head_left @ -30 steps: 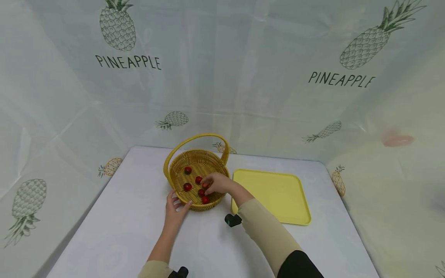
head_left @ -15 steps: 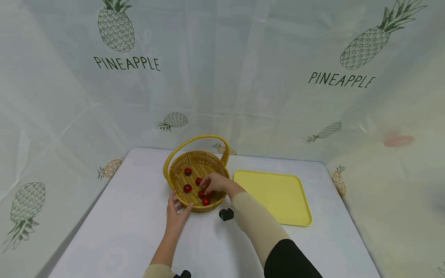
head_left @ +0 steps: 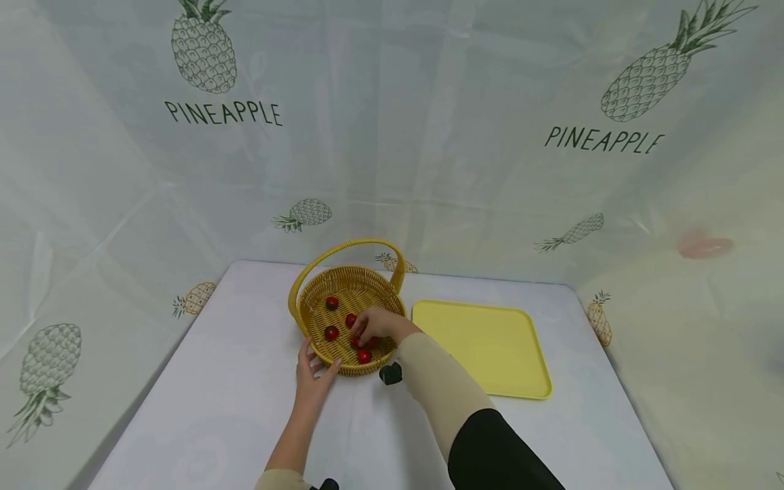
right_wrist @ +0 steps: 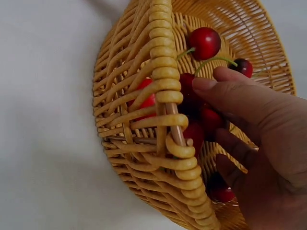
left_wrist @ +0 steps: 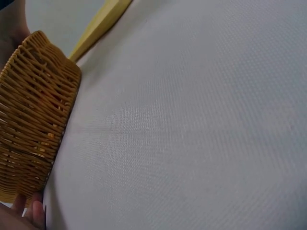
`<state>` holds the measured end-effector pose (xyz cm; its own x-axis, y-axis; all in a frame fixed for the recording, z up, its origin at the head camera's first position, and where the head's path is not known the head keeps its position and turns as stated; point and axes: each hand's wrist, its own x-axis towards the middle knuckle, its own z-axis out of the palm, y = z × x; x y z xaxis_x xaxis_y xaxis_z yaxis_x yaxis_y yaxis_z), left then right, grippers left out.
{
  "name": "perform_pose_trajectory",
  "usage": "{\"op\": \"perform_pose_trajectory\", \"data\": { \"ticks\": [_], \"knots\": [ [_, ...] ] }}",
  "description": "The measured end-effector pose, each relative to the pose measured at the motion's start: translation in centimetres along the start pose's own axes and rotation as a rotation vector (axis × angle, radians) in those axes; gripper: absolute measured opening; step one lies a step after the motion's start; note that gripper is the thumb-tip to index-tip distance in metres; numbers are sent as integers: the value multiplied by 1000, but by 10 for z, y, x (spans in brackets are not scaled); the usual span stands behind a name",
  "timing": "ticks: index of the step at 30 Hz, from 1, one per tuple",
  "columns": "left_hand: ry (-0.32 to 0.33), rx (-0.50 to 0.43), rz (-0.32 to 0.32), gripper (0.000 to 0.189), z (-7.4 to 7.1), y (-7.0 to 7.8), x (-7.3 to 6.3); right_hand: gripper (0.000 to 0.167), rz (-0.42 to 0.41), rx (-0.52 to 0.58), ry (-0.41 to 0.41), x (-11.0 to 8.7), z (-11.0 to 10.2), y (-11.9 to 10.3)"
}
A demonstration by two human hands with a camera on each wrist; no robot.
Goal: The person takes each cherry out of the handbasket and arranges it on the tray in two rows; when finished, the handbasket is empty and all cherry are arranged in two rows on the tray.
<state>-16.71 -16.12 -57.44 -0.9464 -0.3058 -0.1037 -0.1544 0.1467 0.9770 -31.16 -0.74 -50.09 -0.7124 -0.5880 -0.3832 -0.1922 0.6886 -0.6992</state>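
Note:
A round yellow wicker basket (head_left: 352,275) with a tall arched handle stands on the white table, with several dark red cherries inside. My left hand (head_left: 314,381) holds the basket's near left side, thumb by the front rim; in the left wrist view its fingers (left_wrist: 34,213) lie against the bottom of the weave (left_wrist: 36,115). Reaching over the right rim, my right hand (head_left: 378,323) is down among the cherries. Its thumb and finger pinch one cherry (right_wrist: 188,93), partly covered in the right wrist view. Another cherry (right_wrist: 205,43), with a green stem, lies beyond the fingertips.
A flat yellow tray (head_left: 484,347) with a low rim lies right of the basket, very close to it. The tabletop (head_left: 202,401) reaches back to a pale sheet (head_left: 429,170) printed with pineapples. My right sleeve (head_left: 441,388) passes in front of the tray's near left corner.
My right forearm has swung left and closer to the basket, its hand staying among the cherries and shifting slightly. The left hand keeps its place at the basket.

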Motion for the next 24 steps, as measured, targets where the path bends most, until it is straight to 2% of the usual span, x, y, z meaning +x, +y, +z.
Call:
{"op": "perform_pose_trajectory", "data": {
  "ticks": [7,24],
  "knots": [
    [5,-12,-7,87,2,-2,0,26,13,29,-6,0,0,-1],
    [7,-3,-13,87,2,-2,-1,25,8,-9,-36,5,2,-1]
  ]
}}
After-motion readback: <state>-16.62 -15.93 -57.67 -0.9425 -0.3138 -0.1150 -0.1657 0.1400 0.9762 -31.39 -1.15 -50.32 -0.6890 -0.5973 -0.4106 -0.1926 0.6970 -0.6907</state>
